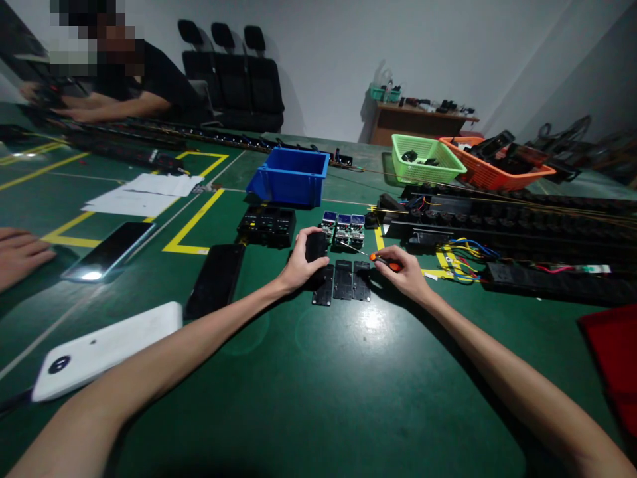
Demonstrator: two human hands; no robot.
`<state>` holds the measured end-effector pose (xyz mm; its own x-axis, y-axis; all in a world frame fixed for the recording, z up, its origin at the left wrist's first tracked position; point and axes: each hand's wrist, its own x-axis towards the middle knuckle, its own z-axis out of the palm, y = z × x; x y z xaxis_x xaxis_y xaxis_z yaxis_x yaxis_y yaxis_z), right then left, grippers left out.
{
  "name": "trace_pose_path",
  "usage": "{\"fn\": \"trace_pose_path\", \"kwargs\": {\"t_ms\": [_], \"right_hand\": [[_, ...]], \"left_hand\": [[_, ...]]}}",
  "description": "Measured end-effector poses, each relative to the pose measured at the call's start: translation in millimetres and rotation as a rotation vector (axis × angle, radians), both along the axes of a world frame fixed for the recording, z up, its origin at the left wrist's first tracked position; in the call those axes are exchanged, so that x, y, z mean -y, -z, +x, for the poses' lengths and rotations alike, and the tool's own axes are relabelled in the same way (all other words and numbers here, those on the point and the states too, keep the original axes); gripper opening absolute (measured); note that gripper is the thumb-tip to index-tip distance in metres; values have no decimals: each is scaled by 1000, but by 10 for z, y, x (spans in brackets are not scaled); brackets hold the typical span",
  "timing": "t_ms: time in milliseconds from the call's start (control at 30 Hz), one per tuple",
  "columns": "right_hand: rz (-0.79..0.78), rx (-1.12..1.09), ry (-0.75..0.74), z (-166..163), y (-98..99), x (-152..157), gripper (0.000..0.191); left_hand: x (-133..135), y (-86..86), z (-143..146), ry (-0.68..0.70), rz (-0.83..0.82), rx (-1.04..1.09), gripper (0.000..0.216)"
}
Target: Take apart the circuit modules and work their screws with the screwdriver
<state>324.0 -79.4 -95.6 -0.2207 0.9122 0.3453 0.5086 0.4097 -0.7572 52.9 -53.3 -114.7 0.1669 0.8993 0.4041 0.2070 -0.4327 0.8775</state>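
Note:
My left hand [302, 260] is closed around a small black plastic case [316, 247], its thumb along the near side. In my right hand [405, 271] is a screwdriver [382, 261] with an orange and black handle. Its thin shaft points left, toward the small circuit boards with blue displays [343, 229] standing just beyond my hands; whether the tip touches one I cannot tell. Three flat black cover plates [343, 280] lie in a row on the near side, below both hands. A cluster of black modules [267, 226] sits left of the boards.
A blue bin [293, 176] stands behind the modules. Green [426, 159] and orange [497, 162] baskets hold parts. Black housings with loose wires [462, 259] lie right. Phones [213, 279] and a white power bank-like device [109, 348] lie left. Another person's hand [22, 259] rests at the left edge.

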Motion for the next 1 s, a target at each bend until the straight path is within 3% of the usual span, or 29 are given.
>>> {"fn": "trace_pose_path", "kwargs": {"t_ms": [167,667,1000], "right_hand": [[-37,-120,-60,-55,-12,48,25],[-54,-109,-118,-69,2,63,25],[-76,-111,-69,-54,19,24,23]], "left_hand": [[-3,-1,-6,11,6,-8,57],[11,-51,30,-22,-59,-10,50],[-7,-12,7,7,-30,-47,50]]}}
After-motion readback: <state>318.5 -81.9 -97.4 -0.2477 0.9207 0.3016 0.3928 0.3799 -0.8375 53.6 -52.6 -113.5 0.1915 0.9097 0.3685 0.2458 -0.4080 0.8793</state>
